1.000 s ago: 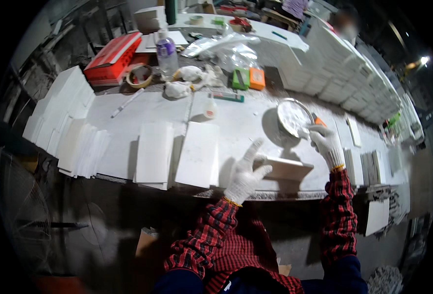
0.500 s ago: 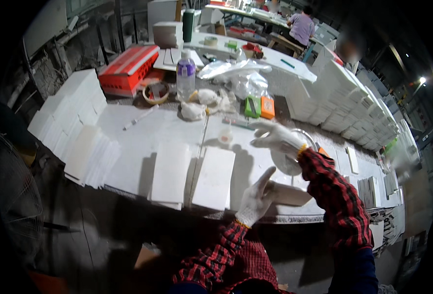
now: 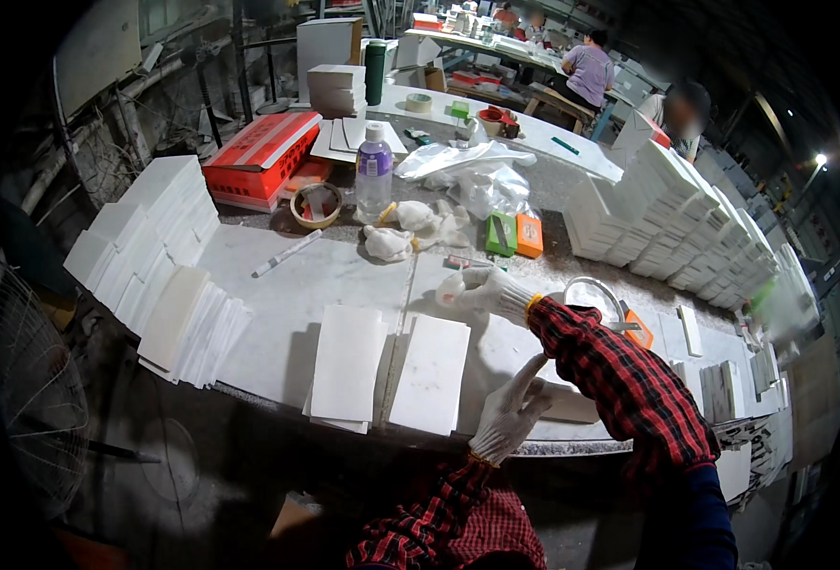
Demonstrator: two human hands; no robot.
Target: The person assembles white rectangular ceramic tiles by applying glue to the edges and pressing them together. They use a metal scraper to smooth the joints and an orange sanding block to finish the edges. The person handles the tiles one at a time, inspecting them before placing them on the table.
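Observation:
My left hand [image 3: 512,416], in a white knit glove, grips a white rectangular tile [image 3: 575,407] at the table's front edge. The thumb points up along the tile's left end; my right sleeve hides part of the tile. Further back, my gloved right hand [image 3: 496,291] reaches left across the table. Its fingers close on a small, pale, rounded bottle [image 3: 450,290]. To the left of my left hand lie two low stacks of white tiles, a right stack [image 3: 429,375] and a left stack [image 3: 349,366].
Taller tile stacks stand at left [image 3: 144,237] and right [image 3: 648,204]. Behind my right hand are green [image 3: 501,235] and orange [image 3: 528,237] boxes, crumpled gloves [image 3: 410,226], a water bottle [image 3: 373,176] and a tape roll [image 3: 315,204]. A round white container [image 3: 591,293] sits by my right forearm.
My right hand has moved left from beside the round container to the small bottle, and its fingers have closed on it. My left hand still holds the tile. The view has shifted slightly.

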